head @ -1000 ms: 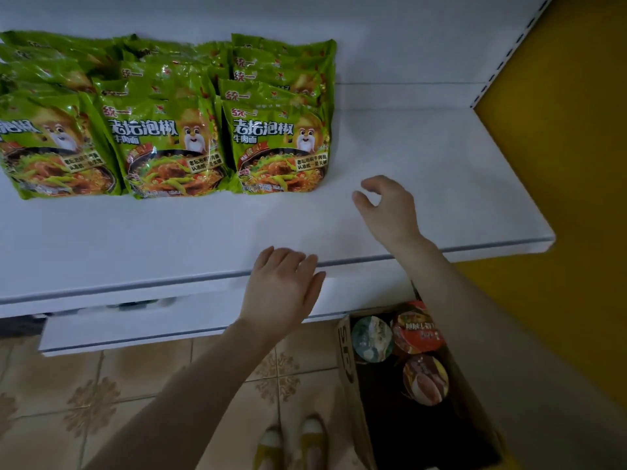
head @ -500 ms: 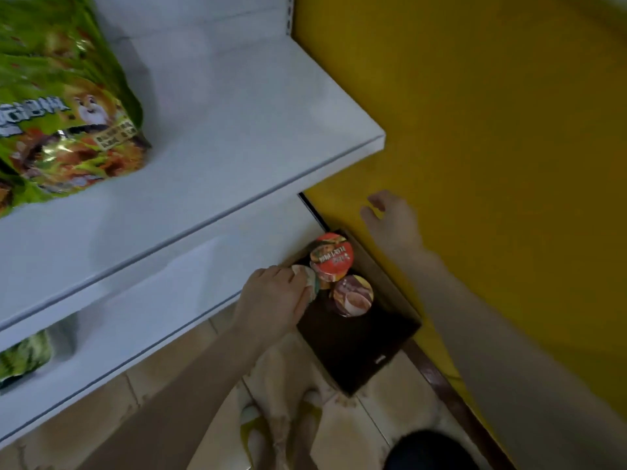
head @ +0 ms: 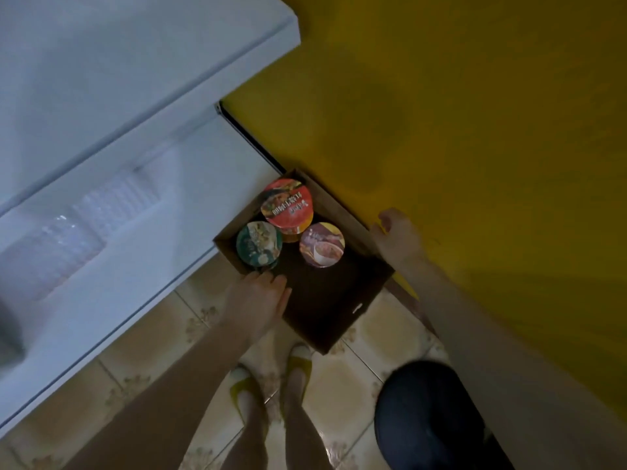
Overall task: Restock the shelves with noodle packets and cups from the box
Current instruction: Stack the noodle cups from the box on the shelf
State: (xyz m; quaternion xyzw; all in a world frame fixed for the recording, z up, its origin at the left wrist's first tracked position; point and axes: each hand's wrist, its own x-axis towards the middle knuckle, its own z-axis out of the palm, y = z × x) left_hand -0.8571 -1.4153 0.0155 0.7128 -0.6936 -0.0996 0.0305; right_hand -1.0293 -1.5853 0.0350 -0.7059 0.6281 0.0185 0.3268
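A brown cardboard box sits on the tiled floor against the yellow wall. Inside it stand three noodle cups: one with a red lid, one with a green lid, one with a purple lid. My left hand hovers at the box's near-left edge, just below the green cup, with straight fingers and nothing in it. Over the box's right rim, my right hand has loosely curled fingers and holds nothing.
White shelves fill the left, and the lower shelf reaches to the box. The yellow wall closes off the right. My feet stand on the floor tiles near the box, and my dark-clad knee is at lower right.
The view has swung down from the green packets on the shelf to the box. Both hands have dropped from the shelf edge to the box's sides.
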